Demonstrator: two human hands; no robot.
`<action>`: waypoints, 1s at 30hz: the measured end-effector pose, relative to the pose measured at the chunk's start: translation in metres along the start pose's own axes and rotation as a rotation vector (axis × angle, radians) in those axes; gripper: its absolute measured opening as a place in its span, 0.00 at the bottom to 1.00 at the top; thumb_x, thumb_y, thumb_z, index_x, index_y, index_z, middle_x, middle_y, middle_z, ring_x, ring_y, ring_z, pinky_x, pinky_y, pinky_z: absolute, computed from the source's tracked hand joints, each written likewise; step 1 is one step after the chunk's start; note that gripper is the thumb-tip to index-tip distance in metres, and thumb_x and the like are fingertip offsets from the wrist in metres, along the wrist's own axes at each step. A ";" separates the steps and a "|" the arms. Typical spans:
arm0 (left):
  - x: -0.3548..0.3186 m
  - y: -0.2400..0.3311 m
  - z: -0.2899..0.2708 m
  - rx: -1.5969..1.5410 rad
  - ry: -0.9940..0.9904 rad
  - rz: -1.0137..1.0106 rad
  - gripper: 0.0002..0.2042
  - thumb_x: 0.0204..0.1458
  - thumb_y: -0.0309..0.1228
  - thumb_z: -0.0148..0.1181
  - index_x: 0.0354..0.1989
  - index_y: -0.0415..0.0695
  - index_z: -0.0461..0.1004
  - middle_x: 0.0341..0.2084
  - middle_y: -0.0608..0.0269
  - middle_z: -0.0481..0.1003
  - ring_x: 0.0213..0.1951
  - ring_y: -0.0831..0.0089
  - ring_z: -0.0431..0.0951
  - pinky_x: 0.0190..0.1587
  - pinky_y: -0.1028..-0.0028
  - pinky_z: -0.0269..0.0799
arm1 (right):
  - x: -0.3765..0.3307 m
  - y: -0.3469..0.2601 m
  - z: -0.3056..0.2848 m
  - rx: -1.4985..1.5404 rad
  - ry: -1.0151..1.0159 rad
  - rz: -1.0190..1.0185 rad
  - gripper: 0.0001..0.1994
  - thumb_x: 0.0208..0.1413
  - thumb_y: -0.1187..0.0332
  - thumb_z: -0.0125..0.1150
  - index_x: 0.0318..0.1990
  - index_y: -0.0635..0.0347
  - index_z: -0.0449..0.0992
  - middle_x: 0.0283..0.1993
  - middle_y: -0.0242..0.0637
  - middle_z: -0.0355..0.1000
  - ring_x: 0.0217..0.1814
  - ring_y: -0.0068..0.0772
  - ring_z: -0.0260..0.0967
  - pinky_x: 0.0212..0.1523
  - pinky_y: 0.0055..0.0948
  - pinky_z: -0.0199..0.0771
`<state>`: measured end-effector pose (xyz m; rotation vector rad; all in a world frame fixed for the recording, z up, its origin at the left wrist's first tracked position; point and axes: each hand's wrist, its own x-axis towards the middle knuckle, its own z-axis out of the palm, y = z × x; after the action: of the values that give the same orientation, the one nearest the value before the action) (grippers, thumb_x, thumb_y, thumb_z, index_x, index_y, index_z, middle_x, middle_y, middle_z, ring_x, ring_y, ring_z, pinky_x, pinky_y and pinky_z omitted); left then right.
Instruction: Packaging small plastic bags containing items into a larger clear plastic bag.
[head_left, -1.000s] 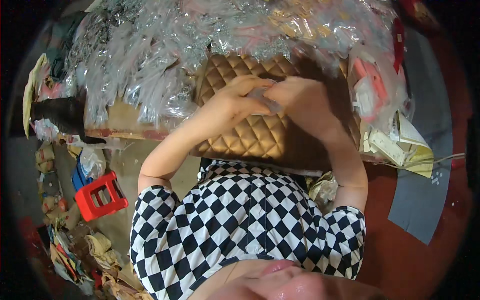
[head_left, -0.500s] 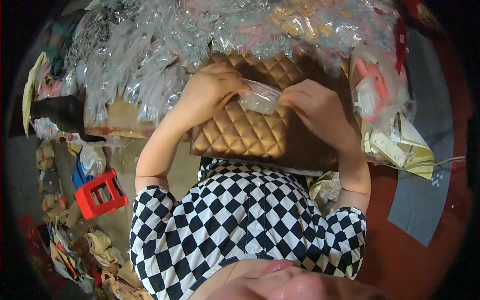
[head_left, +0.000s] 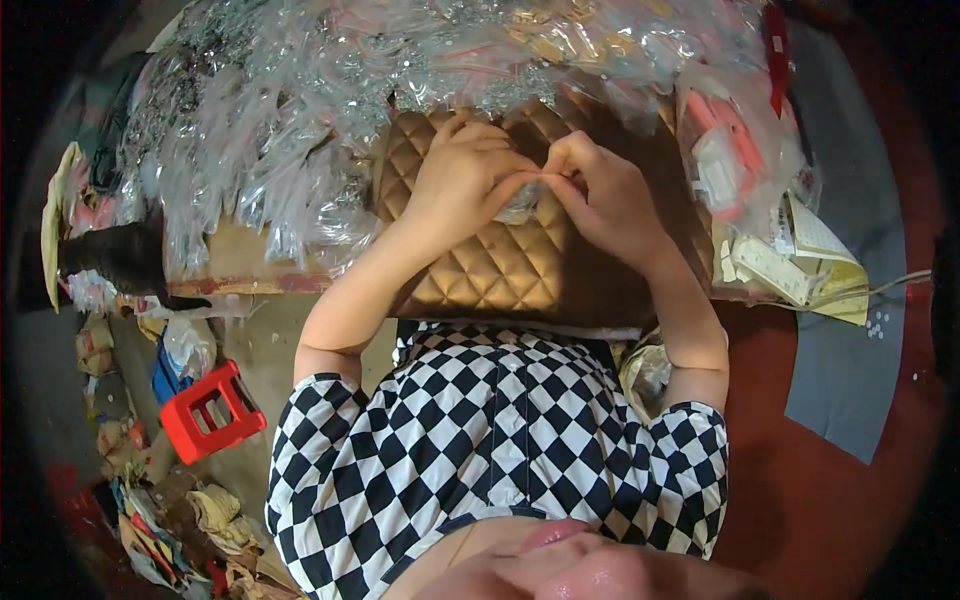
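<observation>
A small clear plastic bag (head_left: 520, 208) hangs between my hands over a brown quilted mat (head_left: 488, 272). My left hand (head_left: 462, 182) pinches its upper edge between thumb and forefinger. From the other side my right hand (head_left: 604, 198) pinches the same edge, the fingertips of both hands nearly meeting. Much of the bag lies hidden behind the fingers, and I cannot make out its contents.
Clear plastic bags (head_left: 310, 120) are heaped along the far side and left. At right lies a bag with pink items (head_left: 730, 145), by a white power strip (head_left: 770, 270). A red plastic stool (head_left: 212, 412) stands lower left, near a dark furry shape (head_left: 120, 262).
Both hands have come together along the bag's upper edge, which was stretched between them before. The bag is now more covered by fingers, and the whole view has shifted slightly.
</observation>
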<state>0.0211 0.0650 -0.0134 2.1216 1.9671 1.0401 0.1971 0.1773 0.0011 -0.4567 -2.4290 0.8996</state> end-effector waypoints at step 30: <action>0.141 -0.142 0.105 0.560 -0.042 0.279 0.10 0.45 0.27 0.57 0.37 0.39 0.76 0.38 0.54 0.77 0.46 0.53 0.75 0.45 0.57 0.73 | -0.279 0.055 -0.117 -0.528 0.000 0.880 0.11 0.61 0.68 0.56 0.45 0.66 0.78 0.37 0.43 0.79 0.39 0.33 0.76 0.43 0.30 0.73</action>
<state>-0.0540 0.2585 -0.1020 2.7306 2.1766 0.4882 0.4978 0.1456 -0.0551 -1.7987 -2.4260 0.5184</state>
